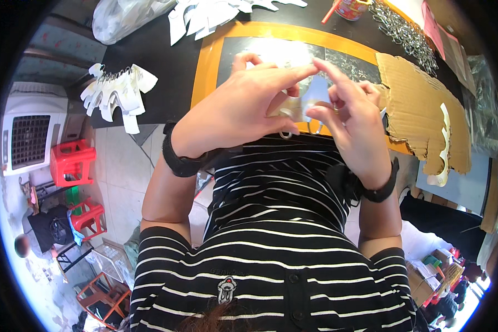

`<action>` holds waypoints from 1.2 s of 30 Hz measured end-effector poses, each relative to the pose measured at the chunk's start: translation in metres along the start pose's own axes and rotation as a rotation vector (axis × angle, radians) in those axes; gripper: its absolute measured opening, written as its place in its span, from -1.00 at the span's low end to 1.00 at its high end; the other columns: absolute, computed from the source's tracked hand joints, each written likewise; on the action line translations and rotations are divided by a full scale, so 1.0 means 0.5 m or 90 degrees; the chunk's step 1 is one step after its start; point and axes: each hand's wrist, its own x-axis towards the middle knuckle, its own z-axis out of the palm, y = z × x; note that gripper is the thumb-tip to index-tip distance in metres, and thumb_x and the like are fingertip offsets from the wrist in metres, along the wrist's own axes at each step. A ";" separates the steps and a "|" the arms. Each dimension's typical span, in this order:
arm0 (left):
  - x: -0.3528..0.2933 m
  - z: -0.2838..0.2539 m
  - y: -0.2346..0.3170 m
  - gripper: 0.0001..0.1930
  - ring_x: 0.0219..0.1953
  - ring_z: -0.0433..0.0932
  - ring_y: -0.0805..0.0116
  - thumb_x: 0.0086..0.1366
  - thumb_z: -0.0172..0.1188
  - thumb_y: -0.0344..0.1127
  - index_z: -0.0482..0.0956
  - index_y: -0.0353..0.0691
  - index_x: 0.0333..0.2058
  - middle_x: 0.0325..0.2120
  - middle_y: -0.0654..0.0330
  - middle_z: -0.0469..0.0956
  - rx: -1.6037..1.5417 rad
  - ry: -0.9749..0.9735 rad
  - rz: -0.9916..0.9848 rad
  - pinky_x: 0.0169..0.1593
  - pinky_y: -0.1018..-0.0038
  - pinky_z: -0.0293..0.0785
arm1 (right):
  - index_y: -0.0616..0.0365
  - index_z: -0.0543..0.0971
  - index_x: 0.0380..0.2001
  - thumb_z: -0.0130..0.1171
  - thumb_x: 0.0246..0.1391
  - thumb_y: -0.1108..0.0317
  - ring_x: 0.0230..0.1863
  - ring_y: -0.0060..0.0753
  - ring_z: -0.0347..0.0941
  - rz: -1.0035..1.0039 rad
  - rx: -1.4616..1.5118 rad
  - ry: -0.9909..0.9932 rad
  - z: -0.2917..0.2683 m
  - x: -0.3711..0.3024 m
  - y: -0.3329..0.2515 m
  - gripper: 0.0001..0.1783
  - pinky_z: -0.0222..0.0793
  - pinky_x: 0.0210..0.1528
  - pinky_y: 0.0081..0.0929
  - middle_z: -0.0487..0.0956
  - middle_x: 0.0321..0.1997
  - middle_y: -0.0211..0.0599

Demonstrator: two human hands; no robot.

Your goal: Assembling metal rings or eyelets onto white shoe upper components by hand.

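Note:
Both hands meet over the near part of the table. My right hand (pixel 355 108) is closed, thumb and fingers pinching a pale bluish-white flat piece (pixel 318 88). A thin metal ring (pixel 316 128) hangs at its lower end. My left hand (pixel 254 99) is beside it, its fingertips bent in and its index finger reaching to the right hand's. By the left fingertips is another small metal ring (pixel 285 134); the fingers partly hide what is there, and I cannot make out the rest.
White flat cut-outs strung on rings (pixel 122 91) lie on the dark table's left, with more white pieces (pixel 205 16) at the back near a plastic bag (pixel 127 19). Orange tape (pixel 205 72) frames the work area. Torn cardboard (pixel 423 105) and a heap of metal clasps (pixel 405 33) are right.

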 end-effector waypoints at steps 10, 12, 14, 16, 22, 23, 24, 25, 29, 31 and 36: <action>-0.102 0.045 -0.036 -0.83 -0.07 0.48 0.15 0.10 0.37 -0.41 0.60 -0.26 -0.32 -0.23 0.13 0.57 0.112 0.188 -0.097 0.06 0.29 0.31 | 0.00 0.66 -0.31 0.41 -0.13 0.35 0.04 -0.20 0.32 -0.014 -0.039 0.024 0.061 0.003 0.040 -0.77 0.03 0.17 -0.19 0.50 -0.15 -0.39; -0.106 0.079 -0.030 -0.83 -0.14 0.47 0.16 0.09 0.38 -0.34 0.59 -0.26 -0.38 -0.31 0.17 0.55 0.075 0.260 -0.100 0.04 0.26 0.28 | 0.01 0.65 -0.31 0.42 -0.16 0.39 -0.01 -0.28 0.34 -0.064 0.002 -0.045 0.077 0.008 0.033 -0.74 0.08 0.12 -0.29 0.50 -0.18 -0.42; -0.106 0.092 -0.024 -0.80 -0.12 0.47 0.17 0.07 0.41 -0.37 0.63 -0.23 -0.31 -0.26 0.18 0.56 0.084 0.296 -0.112 0.01 0.30 0.32 | -0.01 0.65 -0.30 0.40 -0.14 0.42 -0.01 -0.27 0.34 -0.068 0.017 -0.058 0.090 0.017 0.032 -0.75 0.08 0.12 -0.29 0.49 -0.19 -0.42; -0.109 0.102 -0.030 -0.79 -0.11 0.47 0.18 0.06 0.42 -0.37 0.65 -0.20 -0.30 -0.26 0.19 0.55 0.096 0.301 -0.120 0.02 0.29 0.30 | -0.03 0.65 -0.30 0.35 -0.10 0.45 -0.02 -0.25 0.33 -0.087 -0.009 -0.073 0.096 0.027 0.031 -0.77 0.07 0.13 -0.28 0.47 -0.20 -0.42; -0.105 0.108 -0.032 -0.78 -0.09 0.45 0.21 0.04 0.43 -0.37 0.68 -0.10 -0.29 -0.28 0.25 0.54 0.091 0.299 -0.113 0.05 0.28 0.26 | -0.06 0.62 -0.31 0.28 -0.04 0.46 -0.02 -0.22 0.32 -0.115 -0.028 -0.159 0.081 0.046 0.034 -0.81 0.10 0.11 -0.22 0.45 -0.20 -0.40; -0.105 0.108 -0.032 -0.79 -0.08 0.45 0.21 0.03 0.43 -0.38 0.68 -0.09 -0.30 -0.27 0.26 0.53 0.088 0.298 -0.114 0.05 0.28 0.25 | -0.06 0.60 -0.32 0.28 -0.04 0.46 -0.03 -0.21 0.33 -0.130 -0.031 -0.173 0.081 0.050 0.035 -0.81 0.10 0.10 -0.20 0.45 -0.21 -0.39; -0.104 0.108 -0.032 -0.79 -0.08 0.45 0.21 0.03 0.43 -0.38 0.68 -0.09 -0.30 -0.27 0.26 0.53 0.087 0.299 -0.115 0.05 0.28 0.25 | -0.06 0.60 -0.32 0.28 -0.04 0.46 -0.03 -0.21 0.33 -0.130 -0.031 -0.175 0.082 0.055 0.037 -0.81 0.10 0.10 -0.20 0.45 -0.21 -0.39; -0.104 0.109 -0.032 -0.79 -0.08 0.45 0.21 0.03 0.43 -0.37 0.68 -0.09 -0.30 -0.27 0.26 0.53 0.089 0.299 -0.119 0.06 0.28 0.25 | -0.05 0.58 -0.29 0.27 -0.03 0.45 -0.02 -0.20 0.33 -0.149 -0.035 -0.199 0.083 0.059 0.038 -0.80 0.10 0.10 -0.19 0.43 -0.20 -0.36; -0.101 0.116 -0.034 -0.84 -0.10 0.43 0.23 0.04 0.40 -0.36 0.65 -0.10 -0.36 -0.30 0.27 0.51 0.070 0.321 -0.124 0.09 0.21 0.20 | 0.00 0.54 -0.23 0.24 0.02 0.42 0.09 -0.15 0.27 -0.155 -0.077 -0.315 0.073 0.076 0.035 -0.79 0.11 0.15 -0.18 0.42 -0.11 -0.30; -0.101 0.117 -0.034 -0.84 -0.10 0.43 0.23 0.04 0.40 -0.36 0.64 -0.12 -0.37 -0.30 0.27 0.52 0.069 0.321 -0.124 0.09 0.21 0.20 | -0.01 0.55 -0.23 0.24 0.02 0.42 0.09 -0.15 0.27 -0.160 -0.081 -0.324 0.074 0.080 0.042 -0.80 0.11 0.16 -0.18 0.41 -0.13 -0.30; -0.102 0.117 -0.034 -0.84 -0.10 0.44 0.22 0.04 0.40 -0.36 0.63 -0.13 -0.38 -0.30 0.26 0.52 0.070 0.326 -0.129 0.10 0.21 0.20 | -0.02 0.55 -0.23 0.24 0.03 0.42 0.06 -0.17 0.28 -0.162 -0.044 -0.265 0.080 0.076 0.041 -0.80 0.10 0.15 -0.18 0.40 -0.16 -0.33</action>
